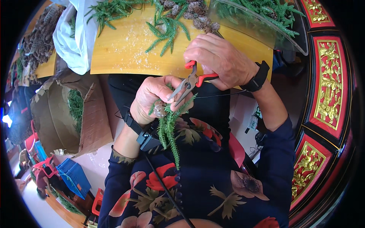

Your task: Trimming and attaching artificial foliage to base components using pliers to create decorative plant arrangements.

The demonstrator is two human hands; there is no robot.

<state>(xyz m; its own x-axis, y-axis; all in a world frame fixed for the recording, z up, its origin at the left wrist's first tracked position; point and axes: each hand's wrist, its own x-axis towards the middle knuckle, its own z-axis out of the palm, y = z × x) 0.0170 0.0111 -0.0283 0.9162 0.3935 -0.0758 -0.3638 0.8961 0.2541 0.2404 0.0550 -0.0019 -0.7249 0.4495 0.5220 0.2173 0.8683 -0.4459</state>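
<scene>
Over my lap, my left hand (153, 91) is closed around an artificial pine sprig (170, 131), whose green needles hang down in front of my shirt. A small brownish, frosted-looking lump (160, 108), perhaps a pine cone, shows among the needles by the palm. My right hand (224, 60) grips red-handled long-nose pliers (189, 84). Their jaws are parted, with the tips beside my left fingers at the top of the sprig. A thin dark wire (220, 95) runs from the sprig toward my right wrist; its inner end is hidden.
Ahead stands a yellow table (125, 57) with white flakes, loose sprigs (167, 32) and brown pine cones (197, 11). A clear bin (262, 28) of greenery sits far right. At left are a white plastic bag (78, 41), a cardboard box (57, 117) and a blue crate (74, 176).
</scene>
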